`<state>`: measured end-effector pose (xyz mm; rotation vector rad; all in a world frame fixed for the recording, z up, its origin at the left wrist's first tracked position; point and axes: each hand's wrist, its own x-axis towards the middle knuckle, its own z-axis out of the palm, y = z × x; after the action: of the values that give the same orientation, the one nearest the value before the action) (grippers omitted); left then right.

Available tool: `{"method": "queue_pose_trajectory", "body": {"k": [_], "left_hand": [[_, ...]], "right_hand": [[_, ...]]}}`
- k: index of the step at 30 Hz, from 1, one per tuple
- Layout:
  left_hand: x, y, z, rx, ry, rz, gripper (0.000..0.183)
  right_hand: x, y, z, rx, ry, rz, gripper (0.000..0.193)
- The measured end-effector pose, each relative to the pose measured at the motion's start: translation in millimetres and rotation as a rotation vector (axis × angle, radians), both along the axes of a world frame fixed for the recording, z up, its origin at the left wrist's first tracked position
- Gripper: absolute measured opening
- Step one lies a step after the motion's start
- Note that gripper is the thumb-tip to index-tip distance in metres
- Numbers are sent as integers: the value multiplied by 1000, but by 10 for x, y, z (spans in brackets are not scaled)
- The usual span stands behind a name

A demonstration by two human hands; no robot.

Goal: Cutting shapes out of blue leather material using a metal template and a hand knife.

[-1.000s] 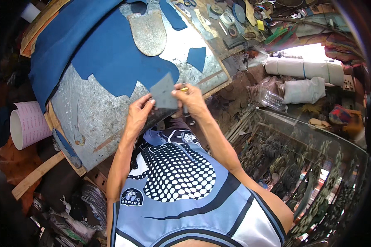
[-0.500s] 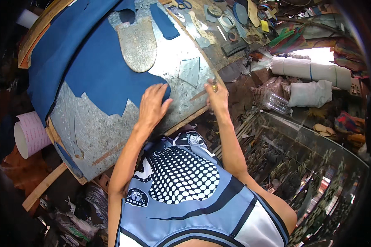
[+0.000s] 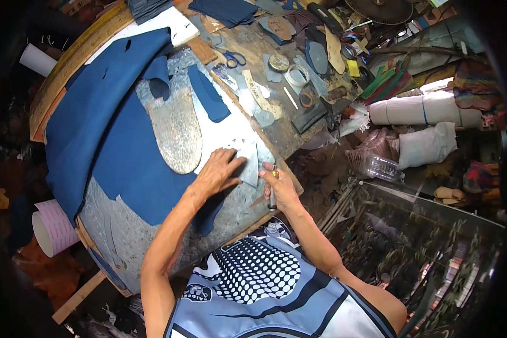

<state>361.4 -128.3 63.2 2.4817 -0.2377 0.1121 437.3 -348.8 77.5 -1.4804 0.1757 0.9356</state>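
From my feed the light is uneven daylight, strongest on the white rolls (image 3: 425,110) at the right, which glare almost to blank. Left of those rolls the metal-topped workbench (image 3: 231,127) is evenly lit, with soft shadows and a dull sheen. The fisheye bends that bench's edges, and the frame's rim beyond it falls to black. Focus is fair mid-frame, smeared toward the corners.

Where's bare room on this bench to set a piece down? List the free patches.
Bare metal sheet shows at the near edge, below the blue material and left of the left hand. A smaller bare strip lies between the sole-shaped plate and the small grey piece under that hand. Beyond, the wooden top around the scissors and tape roll is crowded.
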Motion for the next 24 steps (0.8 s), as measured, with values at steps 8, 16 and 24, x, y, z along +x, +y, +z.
{"method": "queue_pose_trajectory", "body": {"k": [8, 16, 24], "left_hand": [[-30, -5, 17, -112, 32, 138, 67], [34, -232, -155, -887, 174, 683, 50], [176, -550, -157, -531, -158, 537, 44]], "right_hand": [[480, 375, 182, -348, -368, 436, 25], [519, 432, 246, -155, -750, 461, 28], [289, 323, 201, -295, -1042, 421, 47]]}}
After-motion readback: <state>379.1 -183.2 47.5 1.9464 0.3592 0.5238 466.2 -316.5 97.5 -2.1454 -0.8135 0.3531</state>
